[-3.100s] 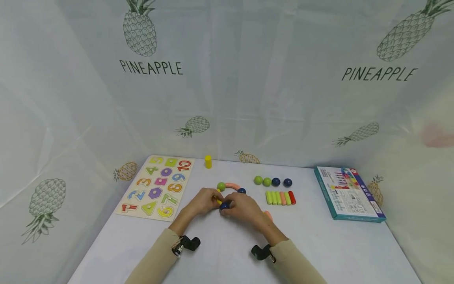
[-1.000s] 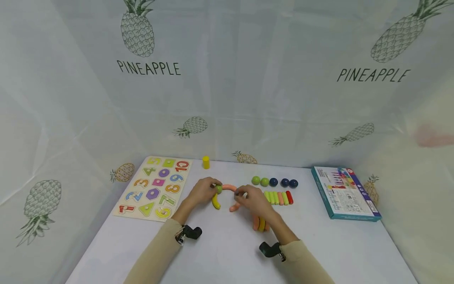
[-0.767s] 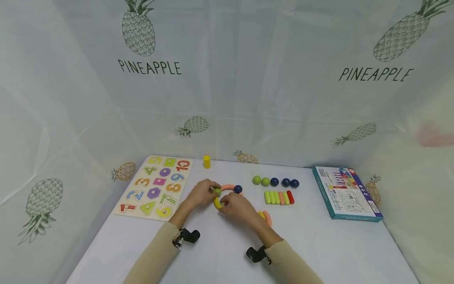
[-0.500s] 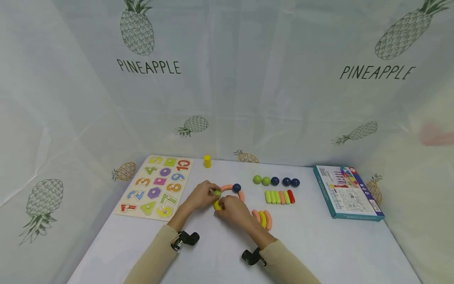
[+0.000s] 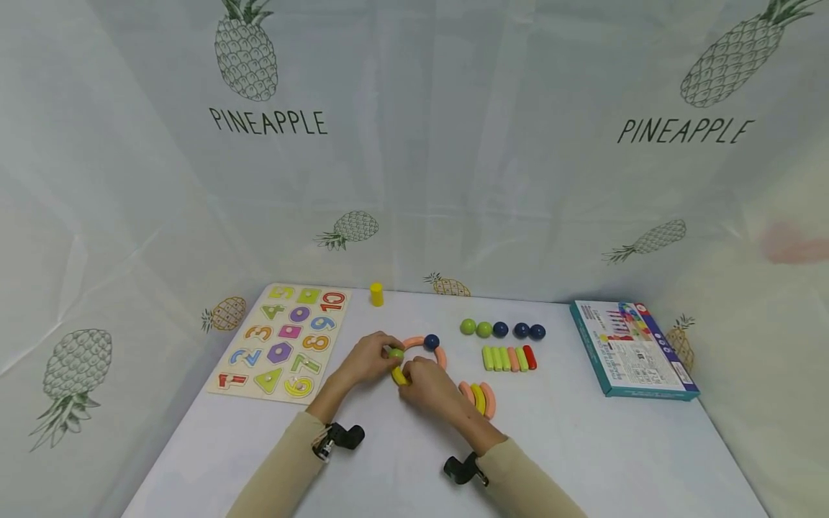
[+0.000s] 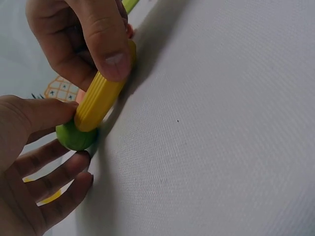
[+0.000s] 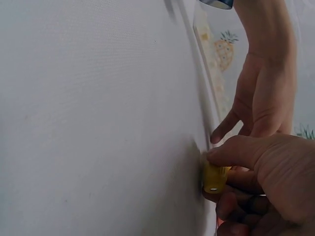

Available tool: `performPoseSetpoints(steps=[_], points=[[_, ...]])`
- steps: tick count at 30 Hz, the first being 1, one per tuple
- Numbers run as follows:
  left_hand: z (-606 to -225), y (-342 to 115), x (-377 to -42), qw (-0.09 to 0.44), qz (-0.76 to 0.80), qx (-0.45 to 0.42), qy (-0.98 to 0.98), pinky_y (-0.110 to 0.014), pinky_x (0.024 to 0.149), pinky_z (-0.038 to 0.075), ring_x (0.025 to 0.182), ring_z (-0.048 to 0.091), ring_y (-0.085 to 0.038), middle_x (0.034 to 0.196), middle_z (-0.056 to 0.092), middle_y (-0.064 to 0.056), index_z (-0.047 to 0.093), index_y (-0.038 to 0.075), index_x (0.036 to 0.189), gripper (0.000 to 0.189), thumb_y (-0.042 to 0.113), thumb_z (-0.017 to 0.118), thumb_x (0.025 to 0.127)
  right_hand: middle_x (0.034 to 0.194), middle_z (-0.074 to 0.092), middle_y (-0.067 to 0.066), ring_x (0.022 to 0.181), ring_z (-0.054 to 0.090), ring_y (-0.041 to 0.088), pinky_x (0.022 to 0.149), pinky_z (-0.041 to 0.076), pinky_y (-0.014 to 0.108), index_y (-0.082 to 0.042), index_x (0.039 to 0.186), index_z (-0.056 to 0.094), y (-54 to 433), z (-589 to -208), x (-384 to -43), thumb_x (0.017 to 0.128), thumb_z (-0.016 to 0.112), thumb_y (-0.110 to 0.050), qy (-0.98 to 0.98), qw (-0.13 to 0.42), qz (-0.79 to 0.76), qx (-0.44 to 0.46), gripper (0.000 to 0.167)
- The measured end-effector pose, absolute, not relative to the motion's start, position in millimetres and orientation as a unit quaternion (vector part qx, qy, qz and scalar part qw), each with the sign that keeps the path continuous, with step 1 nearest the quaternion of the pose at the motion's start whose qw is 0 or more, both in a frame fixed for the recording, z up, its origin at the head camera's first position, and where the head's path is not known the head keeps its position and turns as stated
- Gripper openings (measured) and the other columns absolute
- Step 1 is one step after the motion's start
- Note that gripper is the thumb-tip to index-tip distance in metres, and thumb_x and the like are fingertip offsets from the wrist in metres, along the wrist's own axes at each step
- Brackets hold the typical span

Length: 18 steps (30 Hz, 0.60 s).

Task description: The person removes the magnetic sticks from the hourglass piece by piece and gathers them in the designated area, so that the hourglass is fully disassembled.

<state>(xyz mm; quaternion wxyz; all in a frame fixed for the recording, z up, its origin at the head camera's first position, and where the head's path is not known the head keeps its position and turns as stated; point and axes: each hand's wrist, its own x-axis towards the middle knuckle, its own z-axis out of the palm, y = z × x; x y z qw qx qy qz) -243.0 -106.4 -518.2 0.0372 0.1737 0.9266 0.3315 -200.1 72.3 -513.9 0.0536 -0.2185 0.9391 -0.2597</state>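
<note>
In the head view my left hand [image 5: 367,358] pinches a green ball [image 5: 396,354] on the table between thumb and fingers. My right hand [image 5: 430,389] pinches a curved yellow stick [image 5: 399,375] just below that ball. Seen from the left wrist, the ribbed yellow stick [image 6: 101,101] meets the green ball [image 6: 75,136] end-on, and a hole shows in its other end in the right wrist view. A curved pink stick [image 5: 412,342], a navy ball [image 5: 432,342] and another pink stick [image 5: 441,357] continue the arc to the right.
Right of the hands lie a row of green and navy balls [image 5: 501,329], short straight sticks [image 5: 504,358] and curved sticks [image 5: 479,398]. A number puzzle board [image 5: 304,367] lies left, a yellow cylinder [image 5: 376,294] behind, a flat box [image 5: 637,352] far right.
A navy ball has left the yellow stick's lower end, and the row at right has gained one. My right hand has come left from the arc's right side onto the yellow stick.
</note>
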Motion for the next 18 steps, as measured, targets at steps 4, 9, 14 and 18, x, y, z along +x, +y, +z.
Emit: performPoseSetpoints(steps=[4, 9, 14, 18], points=[[-516, -105, -242, 0.041, 0.335, 0.168, 0.926, -0.032, 0.078, 0.05, 0.086, 0.058, -0.013, 0.109, 0.067, -0.001, 0.075, 0.015, 0.112, 0.022, 0.019, 0.077, 0.09, 0.081, 0.054, -0.003, 0.065, 0.048, 0.008, 0.057, 0.04, 0.02, -0.005, 0.097, 0.074, 76, -515, -200, 0.084, 0.078, -0.017, 0.936, 0.055, -0.267, -0.224, 0.018], [-513, -102, -241, 0.048, 0.342, 0.163, 0.924, -0.033, 0.079, 0.05, 0.088, 0.059, -0.014, 0.11, 0.067, -0.002, 0.076, 0.016, 0.11, 0.021, 0.019, 0.078, 0.089, 0.083, 0.056, -0.002, 0.065, 0.048, 0.008, 0.058, 0.04, 0.02, -0.003, 0.096, 0.074, 82, -516, -197, 0.083, 0.078, -0.014, 0.932, 0.046, -0.278, -0.227, 0.017], [-514, -101, -242, 0.024, 0.338, 0.156, 0.928, -0.034, 0.077, 0.051, 0.085, 0.06, -0.014, 0.104, 0.068, -0.003, 0.076, 0.014, 0.11, 0.021, 0.016, 0.077, 0.089, 0.082, 0.057, -0.005, 0.067, 0.049, 0.006, 0.062, 0.044, 0.02, -0.006, 0.097, 0.074, 87, -517, -193, 0.083, 0.078, -0.015, 0.927, 0.045, -0.282, -0.242, 0.016], [-516, -102, -242, 0.01, 0.337, 0.156, 0.928, -0.034, 0.076, 0.052, 0.084, 0.061, -0.013, 0.102, 0.069, -0.002, 0.076, 0.015, 0.109, 0.021, 0.016, 0.077, 0.089, 0.081, 0.059, -0.007, 0.068, 0.051, 0.005, 0.063, 0.046, 0.021, -0.01, 0.101, 0.075, 94, -515, -188, 0.085, 0.077, -0.018, 0.915, 0.047, -0.31, -0.255, 0.018]])
